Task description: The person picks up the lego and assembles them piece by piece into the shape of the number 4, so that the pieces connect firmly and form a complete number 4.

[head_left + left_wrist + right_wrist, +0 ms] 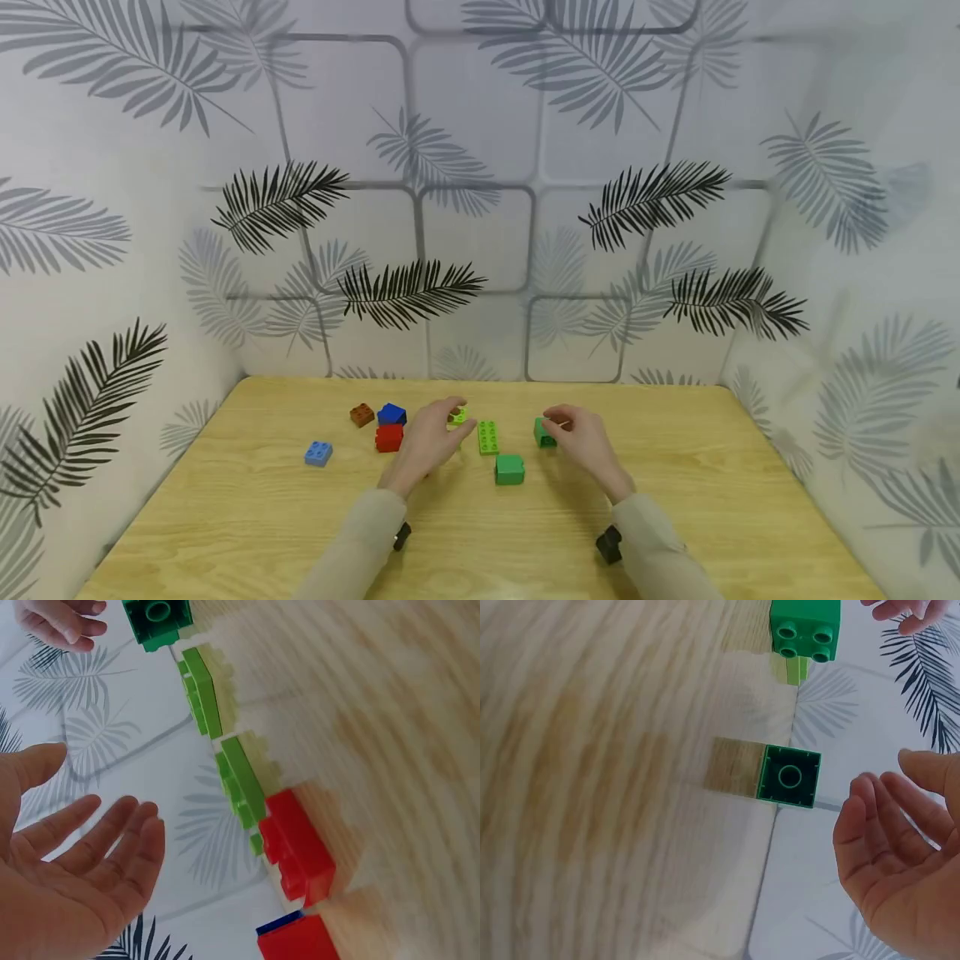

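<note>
My left hand (429,440) hovers over the table with its fingers apart and relaxed, holding nothing. Close to it are a light green brick (459,415), partly hidden by the fingers, and another light green brick (488,437). A red brick (300,847) shows in the left wrist view, mostly hidden by my hand and forearm in the head view. The right hand (588,442) is loosely curved beside a green brick (542,433); in the right wrist view a gap separates its fingers from that brick's hollow underside (789,777). Another green brick (510,470) stands between the hands.
Left of my left hand lie a red brick (389,438), a dark blue brick (392,415), a brown brick (362,415) and a light blue brick (318,453). The wooden table (720,500) meets a leaf-patterned wall (480,333) at its back edge.
</note>
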Demonstrator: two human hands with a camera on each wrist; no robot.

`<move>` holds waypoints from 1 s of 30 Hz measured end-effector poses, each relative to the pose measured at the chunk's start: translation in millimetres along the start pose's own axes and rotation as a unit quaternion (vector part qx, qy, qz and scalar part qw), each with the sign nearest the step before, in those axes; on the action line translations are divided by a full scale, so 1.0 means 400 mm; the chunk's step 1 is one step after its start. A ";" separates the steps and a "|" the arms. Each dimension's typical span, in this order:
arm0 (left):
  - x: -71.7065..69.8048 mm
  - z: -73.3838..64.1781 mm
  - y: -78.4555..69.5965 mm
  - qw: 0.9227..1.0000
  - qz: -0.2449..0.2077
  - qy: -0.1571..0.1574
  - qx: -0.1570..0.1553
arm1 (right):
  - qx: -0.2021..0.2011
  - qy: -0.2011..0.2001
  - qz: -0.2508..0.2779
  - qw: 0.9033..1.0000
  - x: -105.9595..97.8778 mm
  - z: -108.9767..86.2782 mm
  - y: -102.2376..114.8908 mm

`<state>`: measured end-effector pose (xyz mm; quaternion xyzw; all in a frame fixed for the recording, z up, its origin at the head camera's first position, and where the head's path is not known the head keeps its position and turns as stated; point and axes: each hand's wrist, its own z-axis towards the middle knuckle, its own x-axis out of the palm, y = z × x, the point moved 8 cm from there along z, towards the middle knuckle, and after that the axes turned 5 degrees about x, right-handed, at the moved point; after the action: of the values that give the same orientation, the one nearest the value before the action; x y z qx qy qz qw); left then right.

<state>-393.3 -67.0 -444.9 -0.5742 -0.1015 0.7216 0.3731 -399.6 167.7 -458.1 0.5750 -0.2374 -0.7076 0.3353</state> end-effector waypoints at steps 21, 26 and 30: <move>0.151 0.019 -0.002 0.955 -0.251 0.158 -0.012 | 0.195 0.134 0.282 0.930 0.045 0.035 -0.146; 0.182 0.016 -0.016 0.948 -0.248 0.198 -0.005 | 0.193 0.166 0.257 0.932 0.056 0.041 -0.162; 0.198 0.016 -0.023 0.949 -0.231 0.215 -0.003 | 0.191 0.183 0.216 0.940 0.068 0.048 -0.162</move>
<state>-400.2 -7.1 -497.2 -0.6775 -0.1510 0.4747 0.5412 -434.3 189.4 -518.3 0.6823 -0.4212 -0.4421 0.4020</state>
